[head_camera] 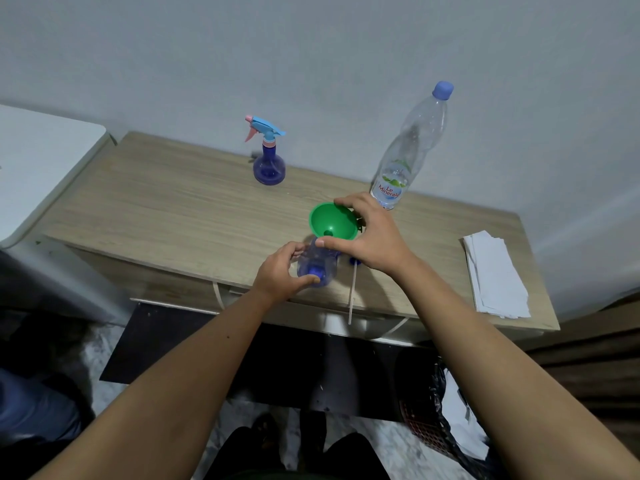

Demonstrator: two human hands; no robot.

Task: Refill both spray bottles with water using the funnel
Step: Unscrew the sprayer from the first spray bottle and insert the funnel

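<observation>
While the funnel is being seated, the step in hand is judged to be the fitting of its spout into the open spray bottle near the front edge of the table. Head view: the bottle's body is gripped by the left hand; the funnel rim is pinched by the right hand. The funnel's axis is tilted, mouth facing up and leftward. Next, the capped water bottle, at the back edge, must be opened. The second spray bottle stands upright at the back edge, nozzle pointing right.
</observation>
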